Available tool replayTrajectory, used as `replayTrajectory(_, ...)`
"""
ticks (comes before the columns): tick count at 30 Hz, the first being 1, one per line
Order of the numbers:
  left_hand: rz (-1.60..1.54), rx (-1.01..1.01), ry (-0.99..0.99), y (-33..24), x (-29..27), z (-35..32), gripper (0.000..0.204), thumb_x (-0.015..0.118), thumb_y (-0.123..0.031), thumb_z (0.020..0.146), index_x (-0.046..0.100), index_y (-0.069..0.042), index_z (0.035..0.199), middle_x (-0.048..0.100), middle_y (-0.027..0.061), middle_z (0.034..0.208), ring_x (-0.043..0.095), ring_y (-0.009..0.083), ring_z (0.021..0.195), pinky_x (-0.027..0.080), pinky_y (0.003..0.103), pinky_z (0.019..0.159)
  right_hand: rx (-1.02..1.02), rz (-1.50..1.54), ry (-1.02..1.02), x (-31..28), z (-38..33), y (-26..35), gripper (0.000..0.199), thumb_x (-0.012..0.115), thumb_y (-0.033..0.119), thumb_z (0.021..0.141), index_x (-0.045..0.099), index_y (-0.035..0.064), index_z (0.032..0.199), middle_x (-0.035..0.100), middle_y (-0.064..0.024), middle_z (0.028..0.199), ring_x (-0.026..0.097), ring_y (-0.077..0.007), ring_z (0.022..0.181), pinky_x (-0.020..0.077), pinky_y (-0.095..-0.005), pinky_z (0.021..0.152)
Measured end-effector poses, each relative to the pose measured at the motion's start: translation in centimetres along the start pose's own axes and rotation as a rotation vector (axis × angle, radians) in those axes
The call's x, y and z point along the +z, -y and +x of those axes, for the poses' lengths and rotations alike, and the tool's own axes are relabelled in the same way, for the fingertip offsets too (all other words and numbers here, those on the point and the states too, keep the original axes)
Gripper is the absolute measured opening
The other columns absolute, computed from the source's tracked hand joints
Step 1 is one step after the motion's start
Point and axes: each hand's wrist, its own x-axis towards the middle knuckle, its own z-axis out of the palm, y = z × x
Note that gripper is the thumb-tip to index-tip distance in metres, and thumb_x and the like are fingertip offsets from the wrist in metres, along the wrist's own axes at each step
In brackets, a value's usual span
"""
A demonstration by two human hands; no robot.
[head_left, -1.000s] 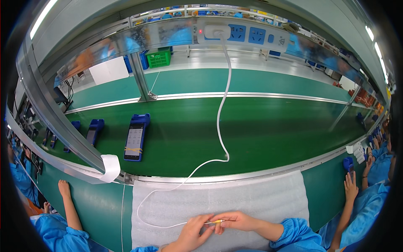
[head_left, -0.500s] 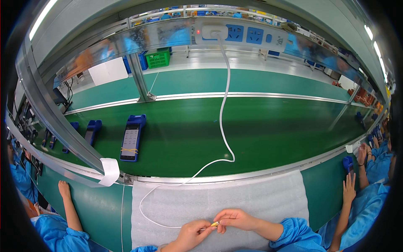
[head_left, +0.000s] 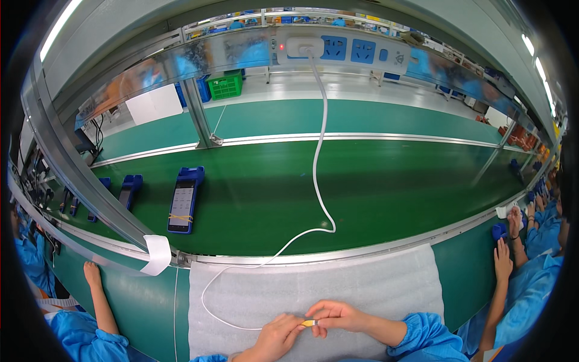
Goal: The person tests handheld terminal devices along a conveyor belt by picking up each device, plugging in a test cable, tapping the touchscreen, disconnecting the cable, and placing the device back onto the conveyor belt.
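1. Here we hold a small yellow piece (head_left: 309, 323) between both hands, low on the white foam mat (head_left: 374, 283).
2. Our left hand (head_left: 278, 336) is closed around the end of the white cable (head_left: 316, 157); the fingers curl over it, so we cannot tell how much of the end sits inside the grip.
3. Our right hand (head_left: 335, 315) pinches the yellow piece from the other side, thumb and fingertips drawn tight together.
4. We judge the step in hand to be work on the cable end, with the yellow piece meeting it between the two hands. The next move would call for a steady left grip and fine finger control on the right; the piece is too small to read its shape.
5. From the hands the cable loops left across the mat, crosses the metal rail (head_left: 338, 256) and runs over the green belt (head_left: 386, 187).
6. On the belt, at left, lies a blue handheld device (head_left: 185, 200), with further blue units beyond it.
7. At the far end the cable rises to a white plug (head_left: 305, 47) in the blue socket strip (head_left: 362, 51).
8. Other workers' arms rest at both sides.
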Motion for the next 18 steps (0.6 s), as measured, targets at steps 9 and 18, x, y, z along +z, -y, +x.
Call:
replayTrajectory(9, 0.018, 0.079, 0.004, 0.5, 0.2, 0.1, 0.006, 0.055, -0.007, 0.079, 0.055, -0.003, 0.083, 0.053, 0.0139, 0.082, 0.051, 0.0317, 0.077, 0.042, 0.037, 0.067, -0.043, 0.015, -0.079, 0.5, 0.2, -0.7, 0.022, 0.049, 0.007, 0.088, 0.048, -0.0009, 0.108, 0.058, -0.0120, 0.093, 0.055, -0.0157, 0.085, 0.0450, -0.0276, 0.075)
replayTrajectory(18, 0.014, 0.030, -0.012, 0.0, 0.1, 0.2, 0.009, 0.057, -0.009, 0.079, 0.053, -0.002, 0.082, 0.051, 0.0140, 0.078, 0.051, 0.0310, 0.074, 0.042, 0.035, 0.065, -0.137, 0.680, -0.103, -1.6, 0.5, -1.4, 0.018, 0.043, 0.015, 0.090, 0.054, 0.0037, 0.098, 0.055, -0.0067, 0.076, 0.050, -0.0141, 0.067, 0.0386, -0.0265, 0.059)
